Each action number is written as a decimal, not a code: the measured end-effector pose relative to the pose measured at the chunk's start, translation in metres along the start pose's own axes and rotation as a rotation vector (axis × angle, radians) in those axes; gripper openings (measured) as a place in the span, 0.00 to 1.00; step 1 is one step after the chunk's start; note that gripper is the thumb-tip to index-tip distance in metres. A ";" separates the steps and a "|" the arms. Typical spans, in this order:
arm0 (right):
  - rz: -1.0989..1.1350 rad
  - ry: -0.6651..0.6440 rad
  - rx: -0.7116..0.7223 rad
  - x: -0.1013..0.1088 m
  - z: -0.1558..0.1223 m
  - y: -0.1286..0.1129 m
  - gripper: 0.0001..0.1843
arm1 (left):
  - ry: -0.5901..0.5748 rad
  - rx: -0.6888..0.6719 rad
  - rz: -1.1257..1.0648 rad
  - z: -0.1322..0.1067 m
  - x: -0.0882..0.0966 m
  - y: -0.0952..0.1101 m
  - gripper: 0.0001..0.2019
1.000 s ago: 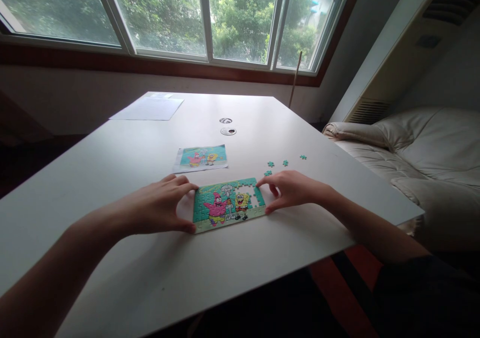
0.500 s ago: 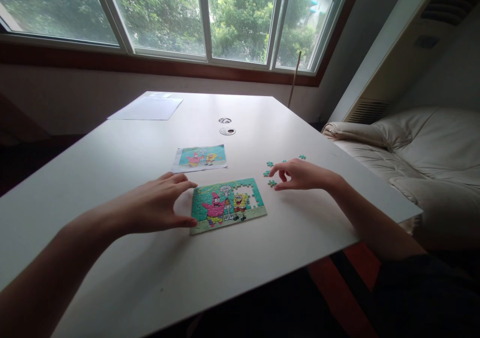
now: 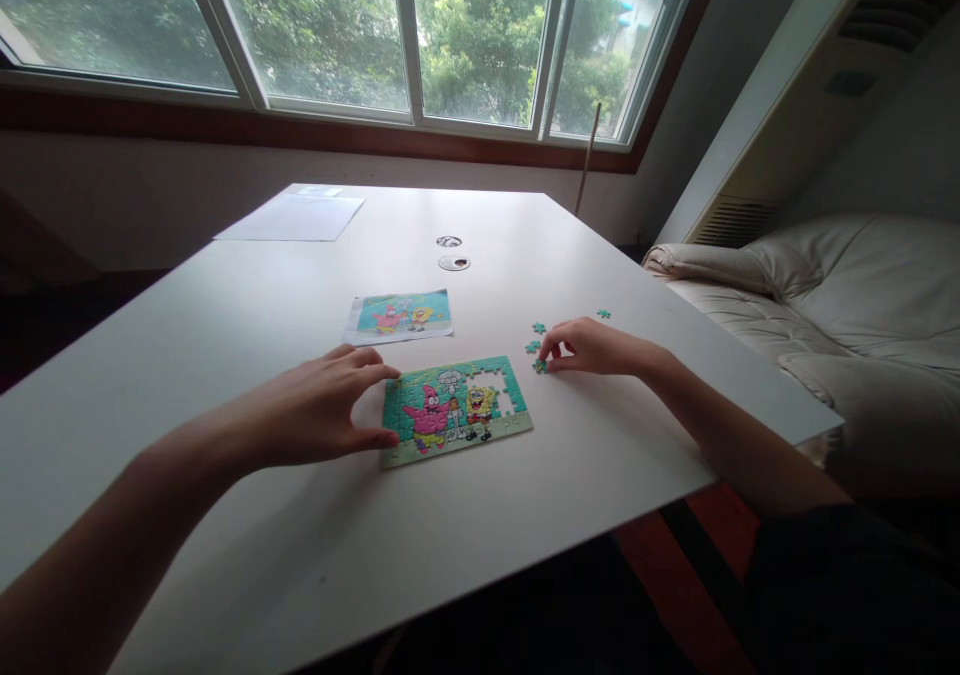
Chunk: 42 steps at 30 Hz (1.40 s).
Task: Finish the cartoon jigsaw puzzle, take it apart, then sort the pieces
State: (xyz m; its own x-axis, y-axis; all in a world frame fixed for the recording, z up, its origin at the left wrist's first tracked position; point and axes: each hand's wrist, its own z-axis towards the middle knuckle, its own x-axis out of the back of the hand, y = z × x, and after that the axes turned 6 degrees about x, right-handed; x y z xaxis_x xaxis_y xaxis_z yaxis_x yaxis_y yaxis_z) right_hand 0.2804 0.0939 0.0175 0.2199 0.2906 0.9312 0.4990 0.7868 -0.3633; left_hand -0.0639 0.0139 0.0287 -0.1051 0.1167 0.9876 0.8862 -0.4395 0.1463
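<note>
A jigsaw puzzle (image 3: 431,420) with cartoon figures lies flat on the white table, with a gap at its upper right where the white backing shows. My left hand (image 3: 330,405) is at its left edge, thumb and fingers spread apart, fingertips touching the two left corners. To the right of the puzzle, my right hand (image 3: 577,345) pinches a small green puzzle piece (image 3: 539,366) between thumb and fingers, low over the tabletop. Two loose pieces lie just beyond it, a puzzle piece (image 3: 533,346) and a farther puzzle piece (image 3: 539,327). Another puzzle piece (image 3: 604,313) lies behind my right hand.
Behind the puzzle lies a printed reference picture (image 3: 405,315) of the same figures. Two round inserts (image 3: 454,263) are set in the table (image 3: 247,565). White paper (image 3: 292,217) lies at the far left. A pale leather sofa (image 3: 862,285) stands right of the table.
My right hand has come down slightly to the left, and its fingers have closed on the nearest loose piece. My left hand has shifted slightly further onto the puzzle's edge.
</note>
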 end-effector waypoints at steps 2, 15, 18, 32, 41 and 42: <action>0.020 0.005 -0.005 0.000 0.000 0.000 0.08 | 0.014 -0.006 -0.004 0.001 0.000 0.000 0.30; 0.529 0.263 0.045 -0.015 0.015 -0.037 0.10 | 0.138 -0.106 -0.273 0.012 -0.008 0.034 0.11; 0.621 0.255 0.057 -0.021 0.019 -0.048 0.11 | 0.203 -0.105 -0.416 0.015 -0.011 0.057 0.10; 0.591 0.418 0.041 -0.033 0.028 -0.066 0.15 | 0.240 0.120 -0.756 0.031 -0.023 0.073 0.11; 0.274 0.507 0.090 -0.031 0.027 -0.072 0.08 | 0.191 0.125 -0.889 0.033 -0.023 0.070 0.14; 0.254 0.512 0.101 -0.031 0.027 -0.072 0.08 | 0.182 0.133 -0.898 0.033 -0.023 0.071 0.14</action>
State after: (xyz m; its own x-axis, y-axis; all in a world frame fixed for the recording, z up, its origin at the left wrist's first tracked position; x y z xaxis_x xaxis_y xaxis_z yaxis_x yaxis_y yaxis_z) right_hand 0.2154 0.0426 0.0159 0.7122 0.1968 0.6738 0.3007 0.7819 -0.5462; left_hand 0.0159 0.0092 0.0147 -0.8368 0.2176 0.5023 0.4814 -0.1446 0.8645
